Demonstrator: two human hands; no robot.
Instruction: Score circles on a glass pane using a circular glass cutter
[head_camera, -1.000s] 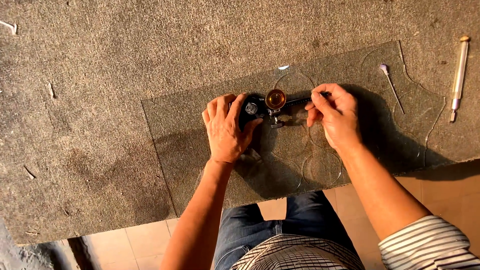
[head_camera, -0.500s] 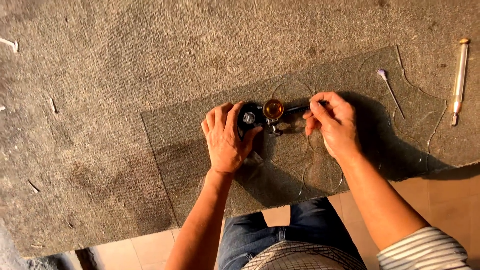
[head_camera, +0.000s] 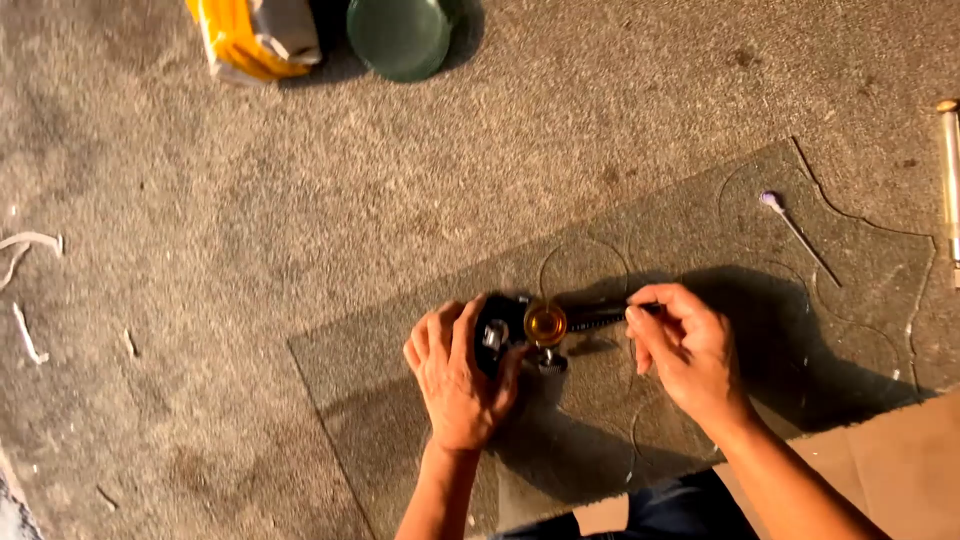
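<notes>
Grey carpeted bench, glass sheet lying flat on it. Left hand pressing black base of circle cutter at sheet centre. Right hand, at 3 o'clock, pinching cutter's arm. Green disc at 12 o'clock.

A grey, rough carpet-like work surface fills the frame. On it lie a clear glass sheet at lower right, a green glass disc and a yellow package at the top edge, a slim rod tool at the right edge, and pale scraps at left.
</notes>
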